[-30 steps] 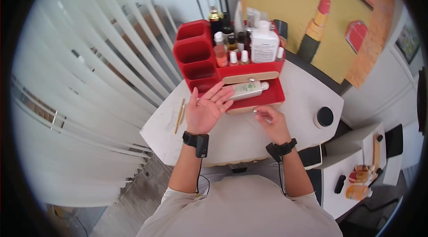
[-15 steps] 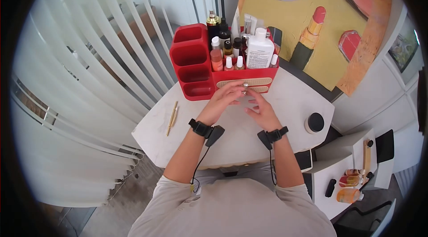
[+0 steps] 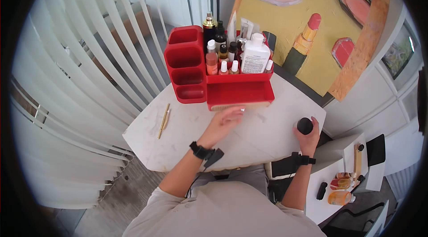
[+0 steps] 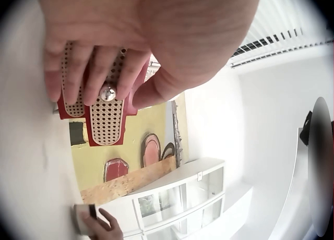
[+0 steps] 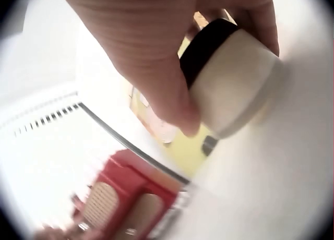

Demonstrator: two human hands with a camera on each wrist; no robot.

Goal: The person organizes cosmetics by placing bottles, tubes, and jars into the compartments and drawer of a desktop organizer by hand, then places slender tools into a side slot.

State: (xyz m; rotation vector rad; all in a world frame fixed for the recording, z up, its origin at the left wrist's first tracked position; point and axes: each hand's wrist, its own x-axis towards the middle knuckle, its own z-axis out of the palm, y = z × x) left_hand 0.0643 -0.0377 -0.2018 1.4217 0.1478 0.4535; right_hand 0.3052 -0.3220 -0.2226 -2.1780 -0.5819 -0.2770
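The red organizer [image 3: 186, 65] has its upper drawer [image 3: 240, 96] pulled out, with a bare red inside. At the drawer's woven front [image 4: 107, 125], my left hand [image 3: 226, 123] pinches the silver knob [image 4: 108, 93] between two fingertips. My right hand [image 3: 308, 139] grips a pale jar [image 5: 235, 83] with a black lid [image 3: 305, 126] near the table's right side, thumb on one side and fingers on the other. Whether the jar touches the table is unclear.
A white bottle [image 3: 255, 56] and several small bottles stand in the organizer's top. Its left column holds open compartments. A gold pen-like item [image 3: 163, 121] lies on the white table [image 3: 258, 143] at the left. A painted board [image 3: 285, 18] leans behind.
The upper drawer has come out; the lower one, open earlier with a bottle inside, is closed. My right hand has moved right from the drawers and taken hold of the jar.
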